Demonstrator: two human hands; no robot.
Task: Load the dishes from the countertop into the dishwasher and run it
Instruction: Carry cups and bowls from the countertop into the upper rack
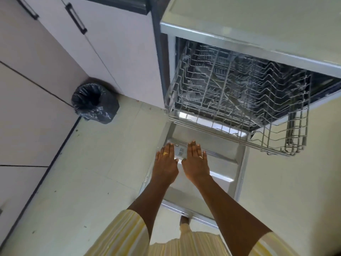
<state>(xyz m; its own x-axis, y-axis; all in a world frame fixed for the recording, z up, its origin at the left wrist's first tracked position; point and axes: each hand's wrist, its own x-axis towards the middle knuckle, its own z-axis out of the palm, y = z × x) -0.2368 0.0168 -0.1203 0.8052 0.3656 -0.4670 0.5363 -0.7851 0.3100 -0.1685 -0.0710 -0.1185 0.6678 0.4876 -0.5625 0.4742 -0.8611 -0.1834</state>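
The dishwasher (258,37) stands open at the upper right, its steel door (217,163) folded down flat over the floor. A wire rack (239,100) is pulled partway out above the door and looks bare of dishes. My left hand (166,161) and my right hand (195,161) hover side by side over the inner face of the door, palms down, fingers straight and together, holding nothing. Between them shows the detergent compartment (180,151). No dishes are in sight.
A bin lined with a black bag (95,102) sits on the floor in the corner to the left. White cabinet doors with dark handles (75,17) fill the upper left. Pale floor tiles (92,172) spread left of the door. My foot (184,221) stands by the door's near edge.
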